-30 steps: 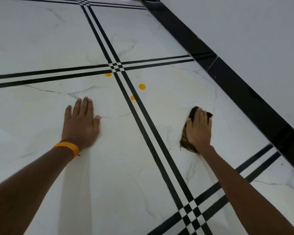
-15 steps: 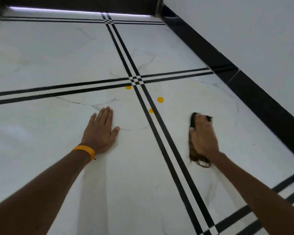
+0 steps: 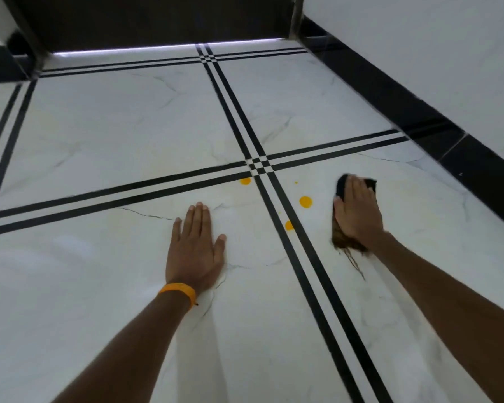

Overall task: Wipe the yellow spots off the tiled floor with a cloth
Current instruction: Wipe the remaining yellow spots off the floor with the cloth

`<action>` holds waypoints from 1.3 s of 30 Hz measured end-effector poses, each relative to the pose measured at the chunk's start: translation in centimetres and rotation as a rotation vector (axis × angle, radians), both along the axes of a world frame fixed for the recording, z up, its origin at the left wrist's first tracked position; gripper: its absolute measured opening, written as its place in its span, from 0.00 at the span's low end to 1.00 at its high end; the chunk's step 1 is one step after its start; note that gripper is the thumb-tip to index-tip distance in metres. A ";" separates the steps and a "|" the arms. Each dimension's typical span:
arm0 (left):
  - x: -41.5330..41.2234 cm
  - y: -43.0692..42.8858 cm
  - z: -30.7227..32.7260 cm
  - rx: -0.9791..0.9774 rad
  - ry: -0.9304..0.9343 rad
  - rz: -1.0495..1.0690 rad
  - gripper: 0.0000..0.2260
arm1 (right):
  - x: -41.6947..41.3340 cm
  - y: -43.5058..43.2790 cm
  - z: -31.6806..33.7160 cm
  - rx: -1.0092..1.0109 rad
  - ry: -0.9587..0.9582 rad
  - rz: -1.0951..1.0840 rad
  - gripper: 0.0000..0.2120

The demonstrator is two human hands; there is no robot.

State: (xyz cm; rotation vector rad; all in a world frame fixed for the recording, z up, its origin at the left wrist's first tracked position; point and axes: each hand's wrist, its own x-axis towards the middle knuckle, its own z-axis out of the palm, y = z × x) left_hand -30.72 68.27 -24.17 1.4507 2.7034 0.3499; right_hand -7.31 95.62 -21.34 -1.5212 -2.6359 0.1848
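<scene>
Yellow spots (image 3: 305, 202), four; cloth (image 3: 342, 186), one.

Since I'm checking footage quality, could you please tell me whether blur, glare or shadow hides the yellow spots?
Head view: light soft and even; yellow spots crisp, unshaded; right hand and cloth slightly motion-blurred; a bright strip glares under the dark door, far from them.

The light here is soft and rather dim, a cool grey wash, with one bright white strip (image 3: 169, 49) glowing along the foot of the dark panel (image 3: 157, 18) at twelve o'clock. The glossy floor (image 3: 99, 135) gives back a pale sheen and a faint reflection beside the left forearm (image 3: 134, 344) toward six o'clock, and shadows are soft. The right hand (image 3: 358, 213) at three o'clock is smeared by motion, and the black stripes (image 3: 3, 146) bow and blur toward nine o'clock.
</scene>
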 end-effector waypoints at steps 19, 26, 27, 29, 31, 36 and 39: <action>-1.0 1.1 -0.2 -0.016 0.012 0.013 0.33 | -9.0 -12.3 -0.6 -0.035 -0.013 0.573 0.32; -0.9 1.2 0.0 -0.017 -0.014 0.011 0.33 | -9.6 -0.2 0.4 -0.013 0.014 0.052 0.32; -0.8 1.1 0.0 -0.017 -0.014 0.009 0.33 | -10.8 -1.2 0.0 0.004 -0.020 0.047 0.32; -0.8 1.0 0.0 -0.004 -0.013 0.016 0.33 | -10.8 -6.2 -0.6 0.014 -0.024 0.246 0.33; -0.9 1.1 0.0 -0.006 -0.017 0.021 0.33 | -7.5 -10.3 -0.9 -0.037 -0.025 0.523 0.32; -0.9 1.2 0.0 -0.008 -0.030 0.024 0.33 | -11.1 -1.3 0.2 0.001 -0.022 0.303 0.33; -1.0 1.1 -0.1 -0.014 -0.017 0.012 0.33 | -18.7 -0.3 0.6 -0.029 -0.004 0.172 0.28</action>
